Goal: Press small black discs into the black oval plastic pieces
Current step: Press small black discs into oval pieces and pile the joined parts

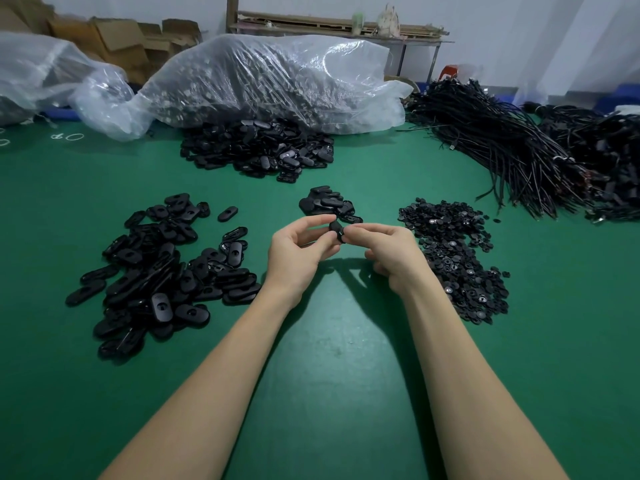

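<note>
Above the middle of the green table (332, 358), my left hand (298, 249) and my right hand (391, 252) meet fingertip to fingertip around one black oval piece (336, 230). Both pinch it; whether a disc sits in it is hidden by my fingers. A heap of small black discs (453, 258) lies just right of my right hand. A large pile of oval pieces (162, 271) spreads to the left. A small stack of oval pieces (327, 202) sits right behind my hands.
Further back lies another mound of oval pieces (256, 150) spilling from a big clear plastic bag (270, 81). Bundles of black cables (519, 150) cover the right rear. Cardboard boxes (121, 39) and a wooden shelf (339, 26) stand against the wall.
</note>
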